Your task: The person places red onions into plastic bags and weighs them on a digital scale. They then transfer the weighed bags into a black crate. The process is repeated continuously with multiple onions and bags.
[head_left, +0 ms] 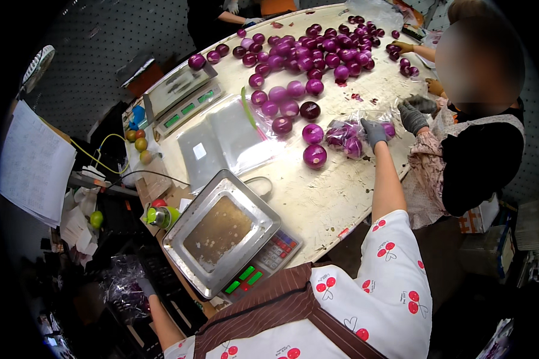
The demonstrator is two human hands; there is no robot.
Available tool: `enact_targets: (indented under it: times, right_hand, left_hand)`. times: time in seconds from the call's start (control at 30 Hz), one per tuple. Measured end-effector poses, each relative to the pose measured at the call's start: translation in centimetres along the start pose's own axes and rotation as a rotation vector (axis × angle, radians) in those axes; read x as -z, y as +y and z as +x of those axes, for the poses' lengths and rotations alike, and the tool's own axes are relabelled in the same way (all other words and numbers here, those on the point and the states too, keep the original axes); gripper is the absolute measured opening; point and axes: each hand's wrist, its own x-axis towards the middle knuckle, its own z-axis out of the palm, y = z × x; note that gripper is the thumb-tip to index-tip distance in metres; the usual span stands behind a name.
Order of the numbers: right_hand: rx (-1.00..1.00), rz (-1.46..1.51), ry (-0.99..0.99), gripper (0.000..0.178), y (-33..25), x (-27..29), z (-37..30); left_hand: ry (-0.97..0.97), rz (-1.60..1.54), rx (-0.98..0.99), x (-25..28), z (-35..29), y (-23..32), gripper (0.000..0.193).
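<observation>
My right hand (374, 132), in a grey glove, reaches across the table and grips a clear plastic bag of red onions (351, 146). Down at the lower left, my gloved left hand (145, 287) is against another clear plastic bag (124, 281) with something purple inside, over a black crate; its fingers are hard to make out. Just left of the right-hand bag lie loose red onions (314, 157). A co-worker's grey-gloved hand (413, 116) is close beside my right hand, near the same bag.
A large heap of red onions (317, 51) covers the table's far part. A scale with a metal tray (221, 233) stands in front of me, another scale (182, 99) farther left. Flat clear bags (221, 143) lie between. A co-worker (479, 143) stands at the right.
</observation>
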Motion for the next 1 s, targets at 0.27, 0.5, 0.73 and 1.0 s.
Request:
enact_targets:
  times: [0.27,0.5,0.73,1.0]
  right_hand:
    - [0.516,0.438,-0.062,0.029,-13.9,-3.7,-10.5]
    - [0.434,0.77,-0.674,0.018,-23.6,-5.1,-26.4]
    - [0.595,0.645,-0.882,0.014,-19.7,-10.8,-35.9]
    - [0.702,0.557,-0.745,0.021,-15.7,-6.0,-34.7]
  left_hand:
    - [0.056,0.043,0.012,0.0,-4.6,-0.5,0.051]
    - [0.042,0.098,-0.018,-0.2,-4.4,2.5,0.053]
    - [0.026,0.043,0.011,-0.6,-5.8,4.5,0.056]
    - [-0.002,-0.301,0.16,2.6,-12.8,2.6,0.062]
